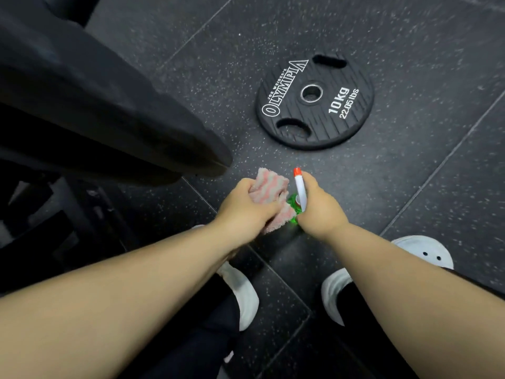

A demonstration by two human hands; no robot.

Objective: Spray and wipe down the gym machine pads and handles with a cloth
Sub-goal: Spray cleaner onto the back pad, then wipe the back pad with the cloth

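Note:
My left hand (247, 207) grips a bunched pink-and-grey striped cloth (270, 188) in the middle of the head view. Right beside it, my right hand (319, 206) holds a spray bottle (299, 187) with a white head, a red nozzle tip and a green body that is mostly hidden under the hand. The nozzle points away from me, toward the floor ahead. A black padded part of the gym machine (90, 105) slants across the upper left, its tip just above and left of the cloth. Neither the cloth nor the bottle touches the pad.
A black 10 kg weight plate (314, 102) lies flat on the speckled rubber floor (410, 160) ahead of my hands. The machine's dark frame (41, 214) fills the lower left. My white shoes (420, 250) stand on the floor below my arms.

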